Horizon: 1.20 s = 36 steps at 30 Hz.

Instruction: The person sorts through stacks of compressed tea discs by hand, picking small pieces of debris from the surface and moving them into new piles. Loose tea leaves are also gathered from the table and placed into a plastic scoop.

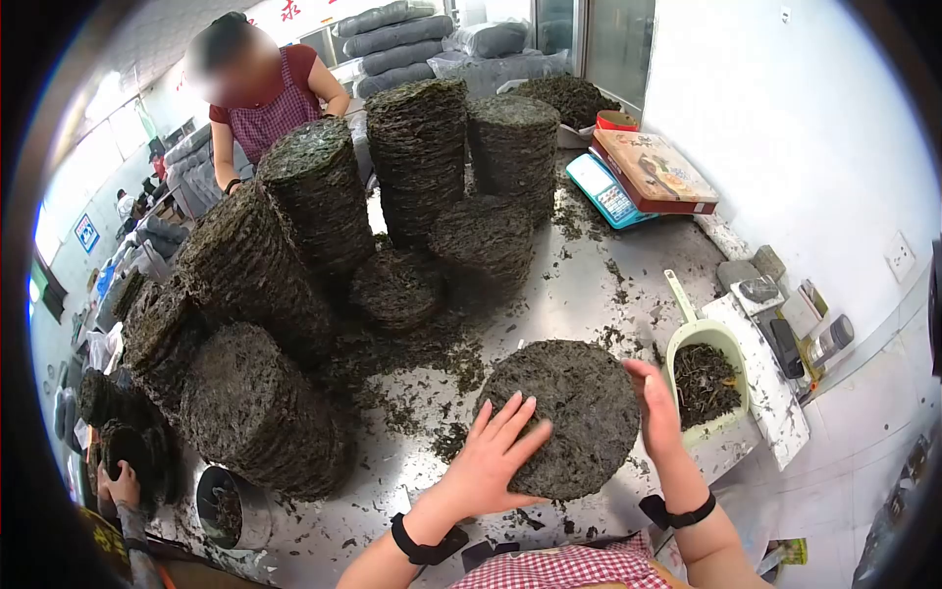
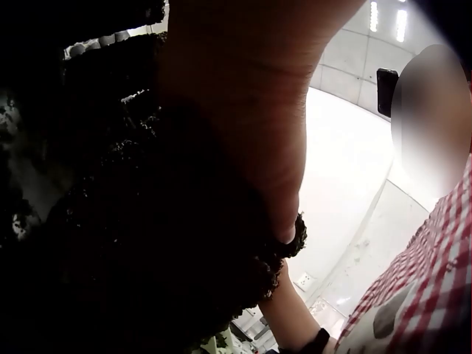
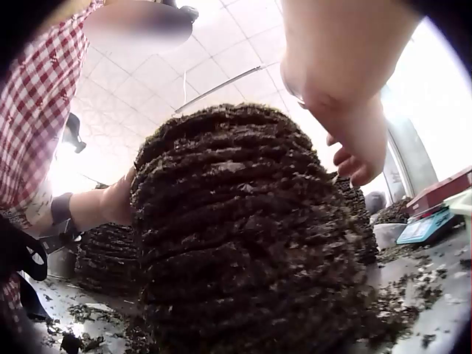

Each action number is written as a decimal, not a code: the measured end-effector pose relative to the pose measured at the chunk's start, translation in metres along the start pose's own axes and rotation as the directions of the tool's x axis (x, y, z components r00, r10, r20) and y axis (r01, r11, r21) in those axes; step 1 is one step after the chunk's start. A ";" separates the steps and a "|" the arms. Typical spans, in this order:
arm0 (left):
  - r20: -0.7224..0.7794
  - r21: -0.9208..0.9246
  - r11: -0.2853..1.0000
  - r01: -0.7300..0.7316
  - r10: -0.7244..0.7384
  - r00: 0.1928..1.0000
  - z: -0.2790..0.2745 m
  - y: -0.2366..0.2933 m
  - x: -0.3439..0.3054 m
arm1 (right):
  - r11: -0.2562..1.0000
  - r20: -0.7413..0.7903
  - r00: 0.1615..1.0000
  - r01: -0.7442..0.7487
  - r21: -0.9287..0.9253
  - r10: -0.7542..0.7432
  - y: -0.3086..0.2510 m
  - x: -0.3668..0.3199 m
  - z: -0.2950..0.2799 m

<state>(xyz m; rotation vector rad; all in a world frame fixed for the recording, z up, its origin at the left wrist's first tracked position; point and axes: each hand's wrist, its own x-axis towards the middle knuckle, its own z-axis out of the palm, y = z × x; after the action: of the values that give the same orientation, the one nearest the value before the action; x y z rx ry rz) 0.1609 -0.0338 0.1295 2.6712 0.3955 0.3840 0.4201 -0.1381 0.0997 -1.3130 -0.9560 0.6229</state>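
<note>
A stack of dark, round, pressed sheets point(image 1: 579, 422) stands at the table's front; the right wrist view shows its many layers point(image 3: 243, 236) from the side. My left hand point(image 1: 496, 461) lies on its top at the left, fingers spread and straight. In the left wrist view the left hand point(image 2: 251, 125) is mostly in shadow at the stack's edge point(image 2: 276, 276). At the stack's right rim is my right hand point(image 1: 655, 407), upright with fingers loosely bent; in the right wrist view this hand point(image 3: 350, 140) hangs beside the upper edge. Whether it touches the rim I cannot tell.
Several tall stacks point(image 1: 417, 157) fill the table's back and left. A green scoop point(image 1: 741, 358) with scraps lies right, near a blue scale point(image 1: 603, 191) under a box point(image 1: 655, 167). A metal container point(image 1: 235, 510) stands front left. Another person point(image 1: 275, 98) is behind the stacks; crumbs litter the table.
</note>
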 end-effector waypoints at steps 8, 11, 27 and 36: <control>-0.660 -0.631 0.776 0.000 -0.536 0.526 0.019 -0.015 -0.033 | 0.996 0.068 0.994 -0.086 -0.001 0.086 -0.002 -0.003 0.010; -0.433 -0.867 0.370 -0.334 -0.891 0.138 0.019 -0.052 -0.041 | 0.995 0.066 0.997 -0.034 -0.091 0.040 0.001 -0.004 0.009; -0.591 -0.647 0.697 0.310 -0.715 0.373 -0.001 -0.029 -0.059 | 0.985 0.161 0.986 0.020 0.172 -0.048 -0.047 0.001 0.022; -0.273 0.078 0.978 -0.191 0.205 0.940 0.012 0.002 -0.013 | 0.362 0.416 0.848 -0.519 0.774 0.327 -0.034 -0.006 0.020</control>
<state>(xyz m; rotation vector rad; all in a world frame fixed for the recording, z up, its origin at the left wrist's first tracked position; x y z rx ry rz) 0.1532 -0.0440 0.1176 2.7195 0.2182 0.8297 0.3958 -0.1394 0.1311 -0.5126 -0.2654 1.4593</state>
